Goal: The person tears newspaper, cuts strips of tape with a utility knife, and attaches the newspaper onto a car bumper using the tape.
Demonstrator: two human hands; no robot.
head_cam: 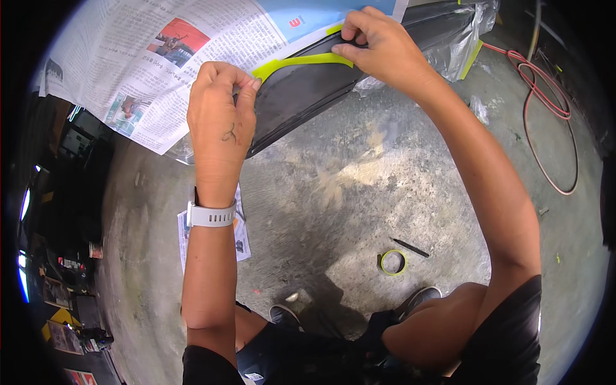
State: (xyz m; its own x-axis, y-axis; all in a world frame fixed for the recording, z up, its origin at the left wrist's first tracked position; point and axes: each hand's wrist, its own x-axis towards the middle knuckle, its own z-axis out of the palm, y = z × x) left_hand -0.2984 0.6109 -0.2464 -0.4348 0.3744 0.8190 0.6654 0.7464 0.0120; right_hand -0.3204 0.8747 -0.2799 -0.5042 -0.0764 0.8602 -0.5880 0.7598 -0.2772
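A strip of yellow-green masking tape [308, 59] spans between my two hands, bowed and partly lifted over a dark panel [298, 91]. My left hand [221, 106] pinches its left end between thumb and fingers, at the lower edge of a newspaper sheet [231, 33]. Near the strip's other end, my right hand [380, 50] has thumb and fingertips close together at the panel's upper edge; whether they grip the tape or the edge is unclear. Another short piece of the same tape [334, 30] holds the newspaper's edge beside my right fingers.
On the concrete floor [308, 202] lie a roll of yellow-green tape [393, 263] and a black pen-like tool [410, 248]. A red hose [534, 79] coils at the right. Clear plastic film [464, 48] hangs off the panel's right end. Another newspaper piece [243, 240] lies below my left wrist.
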